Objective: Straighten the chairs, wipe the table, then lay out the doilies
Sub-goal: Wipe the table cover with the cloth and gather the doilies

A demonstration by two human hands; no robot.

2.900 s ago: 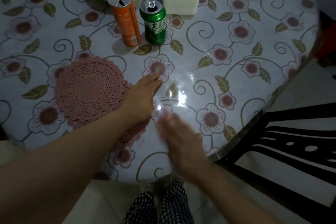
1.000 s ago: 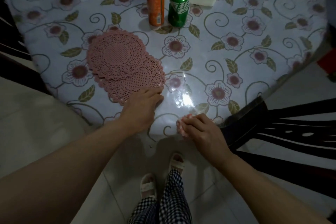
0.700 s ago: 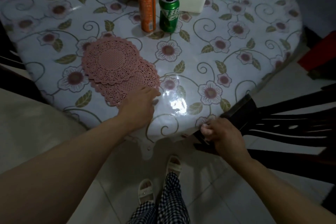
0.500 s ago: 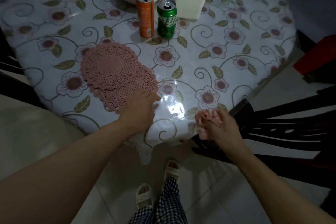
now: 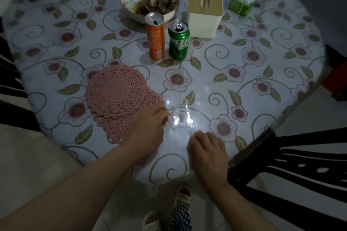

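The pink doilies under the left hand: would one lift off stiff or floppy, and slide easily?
The pink doilies look thin and lacy with open holes, so probably floppy and light. They lie overlapped, so lifting one may drag another. The glossy tablecloth suggests they slide easily.

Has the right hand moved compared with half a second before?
Yes. The right hand was off the edge of the floral-covered table, beside the black chair; now it lies on the tabletop, forward and slightly left.

Lower doily (image 5: 120, 131) partly under left hand (image 5: 148, 129); chair (image 5: 293, 165) cut off (right edge)
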